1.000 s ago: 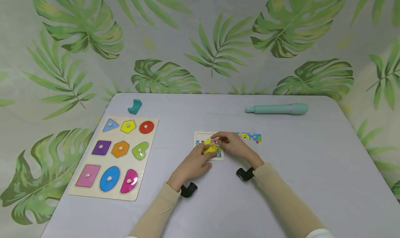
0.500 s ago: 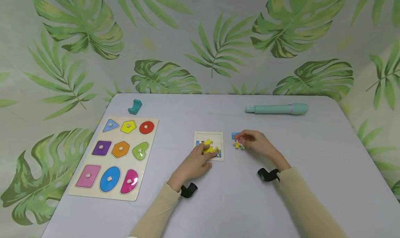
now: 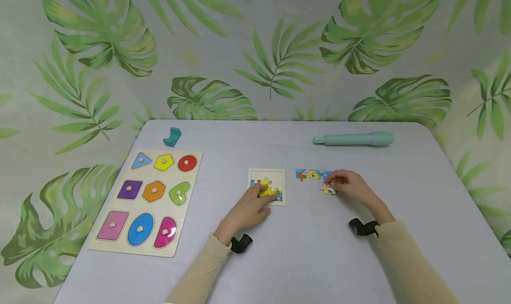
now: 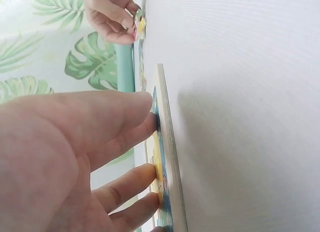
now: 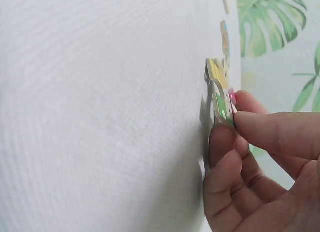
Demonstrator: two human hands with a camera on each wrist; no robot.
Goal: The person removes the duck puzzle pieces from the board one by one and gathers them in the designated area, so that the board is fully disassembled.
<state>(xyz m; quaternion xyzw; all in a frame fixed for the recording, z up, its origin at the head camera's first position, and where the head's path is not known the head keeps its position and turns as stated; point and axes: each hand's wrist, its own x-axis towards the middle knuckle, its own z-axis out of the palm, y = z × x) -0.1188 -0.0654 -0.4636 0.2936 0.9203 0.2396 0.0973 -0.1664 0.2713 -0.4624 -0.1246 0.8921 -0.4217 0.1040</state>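
My left hand rests with extended fingers on a small wooden jigsaw frame, partly covering the yellow and blue pieces inside it. In the left wrist view, its fingertips press the picture surface. My right hand pinches a jigsaw puzzle piece between thumb and fingers, low over the table to the right of the frame. That piece shows yellow, green and pink in the right wrist view. Just behind it lies a row of loose puzzle pieces, blue with yellow, whose right end is partly hidden by the hand.
A knob puzzle board with several coloured shapes lies on the left of the table. Behind it sits a teal curved block. A mint-green, microphone-shaped stick lies at the back right, before a leaf-printed backdrop.
My right hand has moved from the jigsaw frame to the right, taking the pinched puzzle piece with it past the loose row. The left hand has stayed on the frame.
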